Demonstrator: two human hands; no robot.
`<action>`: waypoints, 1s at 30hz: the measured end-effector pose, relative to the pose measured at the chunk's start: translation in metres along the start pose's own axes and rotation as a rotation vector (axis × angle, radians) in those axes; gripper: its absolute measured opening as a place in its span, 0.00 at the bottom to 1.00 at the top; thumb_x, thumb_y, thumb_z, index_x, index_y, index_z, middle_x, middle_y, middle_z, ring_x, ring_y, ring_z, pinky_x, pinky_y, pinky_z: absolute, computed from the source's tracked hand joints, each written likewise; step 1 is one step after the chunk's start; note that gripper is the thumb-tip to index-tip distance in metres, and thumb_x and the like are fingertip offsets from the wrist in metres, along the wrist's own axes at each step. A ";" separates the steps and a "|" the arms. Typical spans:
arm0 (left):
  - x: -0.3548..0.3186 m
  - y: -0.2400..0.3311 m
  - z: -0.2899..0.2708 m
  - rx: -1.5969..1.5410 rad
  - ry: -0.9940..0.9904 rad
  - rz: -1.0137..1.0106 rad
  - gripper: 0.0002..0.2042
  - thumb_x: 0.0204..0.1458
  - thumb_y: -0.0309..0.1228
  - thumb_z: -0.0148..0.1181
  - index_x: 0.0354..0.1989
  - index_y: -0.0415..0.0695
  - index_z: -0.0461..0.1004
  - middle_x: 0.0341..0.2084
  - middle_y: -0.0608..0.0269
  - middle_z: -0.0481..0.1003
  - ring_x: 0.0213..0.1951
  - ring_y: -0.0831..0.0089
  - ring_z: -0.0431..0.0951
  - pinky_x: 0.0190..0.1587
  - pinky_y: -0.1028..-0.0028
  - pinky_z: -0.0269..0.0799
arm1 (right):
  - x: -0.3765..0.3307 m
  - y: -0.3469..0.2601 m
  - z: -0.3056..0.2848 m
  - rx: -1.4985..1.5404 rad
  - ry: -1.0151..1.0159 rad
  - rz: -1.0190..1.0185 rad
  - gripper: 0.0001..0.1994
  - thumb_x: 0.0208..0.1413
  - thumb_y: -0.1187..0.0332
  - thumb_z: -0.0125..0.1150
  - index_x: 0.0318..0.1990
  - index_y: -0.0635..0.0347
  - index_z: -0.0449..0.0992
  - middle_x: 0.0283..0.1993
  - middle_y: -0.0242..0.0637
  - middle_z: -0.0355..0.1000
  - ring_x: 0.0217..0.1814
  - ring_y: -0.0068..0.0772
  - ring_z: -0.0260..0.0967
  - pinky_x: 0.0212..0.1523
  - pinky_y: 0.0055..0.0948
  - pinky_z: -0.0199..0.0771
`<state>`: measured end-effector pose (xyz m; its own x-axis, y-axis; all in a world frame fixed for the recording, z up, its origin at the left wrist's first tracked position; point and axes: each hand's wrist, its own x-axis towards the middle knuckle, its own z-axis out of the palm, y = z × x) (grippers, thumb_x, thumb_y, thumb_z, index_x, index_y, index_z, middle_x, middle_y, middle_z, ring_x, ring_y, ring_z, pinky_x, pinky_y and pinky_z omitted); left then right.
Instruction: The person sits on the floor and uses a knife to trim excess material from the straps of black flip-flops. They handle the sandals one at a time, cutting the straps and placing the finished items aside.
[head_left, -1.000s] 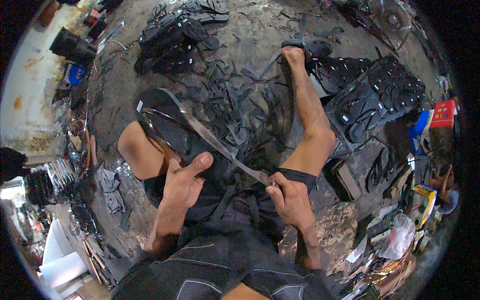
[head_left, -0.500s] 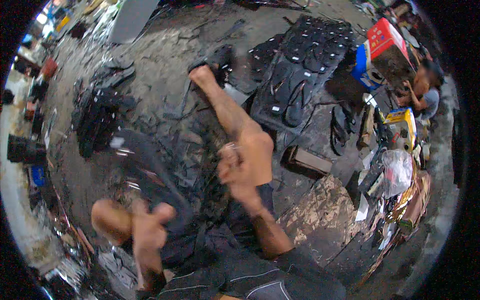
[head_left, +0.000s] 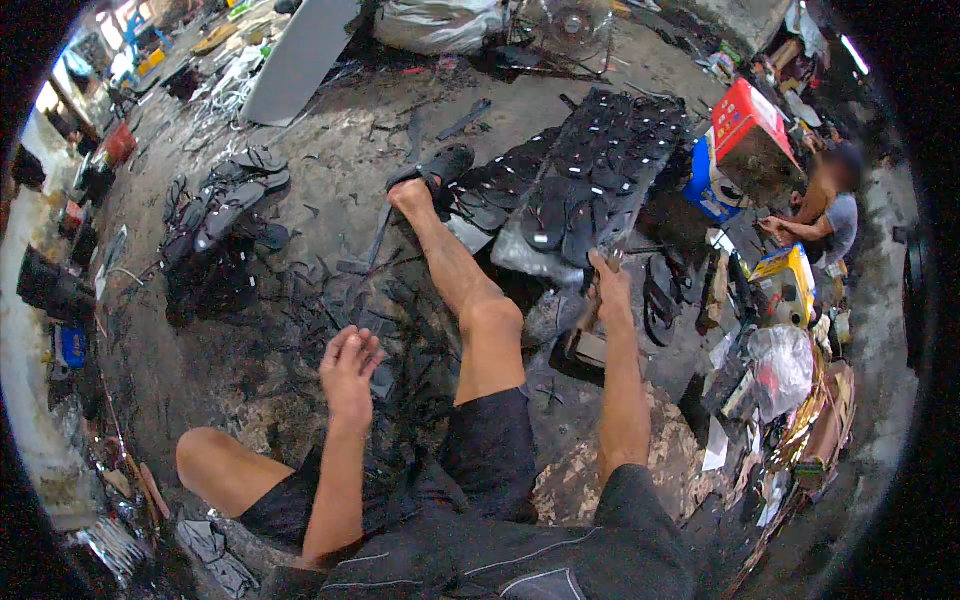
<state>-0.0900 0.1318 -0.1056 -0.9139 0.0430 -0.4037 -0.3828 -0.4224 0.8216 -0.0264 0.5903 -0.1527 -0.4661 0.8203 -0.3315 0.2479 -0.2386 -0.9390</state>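
Note:
My left hand (head_left: 350, 372) is raised over the black scraps in front of me, its fingers loosely bent and apart, with nothing visible in it. Reaching forward to the right, my right hand (head_left: 611, 292) is closed around a small metal-ended tool (head_left: 614, 258); its exact kind cannot be made out. That hand is beside the near edge of a plastic-covered board (head_left: 535, 259) bearing rows of black sandals (head_left: 585, 190). Below it sits a brown box-like block (head_left: 590, 347), partly hidden by my arm. At left lies a heap of black sandals (head_left: 225, 212).
Black offcuts (head_left: 385, 310) litter the floor between my legs. A pair of sandals (head_left: 660, 300) lies right of my hand. Beyond are a red and blue carton (head_left: 745, 130), a clear plastic bag (head_left: 785, 370), and a seated person (head_left: 825, 215). A fan (head_left: 572, 25) stands at the back.
My right hand has moved forward and right, from above my knee to the board's edge. My left hand has risen, and the blurred dark sandal-like piece beside it is no longer there. The view has shifted.

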 end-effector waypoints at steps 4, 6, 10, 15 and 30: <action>-0.025 -0.056 0.035 0.295 -0.156 0.354 0.13 0.65 0.27 0.55 0.56 0.41 0.72 0.47 0.59 0.79 0.47 0.68 0.80 0.51 0.68 0.78 | -0.094 -0.053 0.041 0.245 0.095 -0.086 0.18 0.50 0.57 0.77 0.29 0.54 0.72 0.23 0.26 0.64 0.18 0.22 0.60 0.17 0.25 0.64; -0.040 -0.071 0.066 0.675 -0.119 0.518 0.20 0.59 0.23 0.56 0.61 0.35 0.68 0.55 0.50 0.75 0.62 0.54 0.70 0.69 0.59 0.61 | -0.174 -0.051 0.071 0.145 -0.093 -0.050 0.15 0.55 0.57 0.70 0.39 0.59 0.78 0.29 0.32 0.73 0.25 0.26 0.68 0.26 0.30 0.69; 0.029 -0.116 0.094 0.579 -0.045 0.388 0.35 0.50 0.48 0.69 0.57 0.29 0.71 0.51 0.42 0.76 0.58 0.46 0.71 0.65 0.57 0.62 | -0.340 -0.085 0.076 0.225 -0.496 -0.016 0.17 0.68 0.57 0.57 0.48 0.65 0.79 0.38 0.34 0.78 0.25 0.21 0.69 0.20 0.22 0.63; 0.143 -0.074 0.069 -0.032 0.754 0.159 0.39 0.49 0.53 0.72 0.54 0.24 0.70 0.53 0.42 0.76 0.50 0.51 0.79 0.55 0.57 0.73 | -0.292 -0.054 0.019 0.163 -0.282 -0.080 0.10 0.66 0.62 0.61 0.42 0.58 0.72 0.22 0.29 0.67 0.16 0.20 0.60 0.15 0.23 0.61; 0.060 -0.045 0.005 -0.359 0.353 -0.202 0.18 0.54 0.37 0.70 0.46 0.38 0.76 0.39 0.57 0.78 0.42 0.65 0.81 0.45 0.62 0.84 | -0.294 0.027 0.094 -0.448 -0.745 -0.146 0.15 0.69 0.60 0.54 0.36 0.64 0.70 0.22 0.41 0.65 0.20 0.35 0.61 0.25 0.38 0.63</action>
<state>-0.1280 0.1578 -0.1654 -0.7023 -0.1254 -0.7007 -0.4194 -0.7225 0.5497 0.0372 0.2941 -0.0894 -0.9132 0.2370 -0.3316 0.3795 0.1971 -0.9040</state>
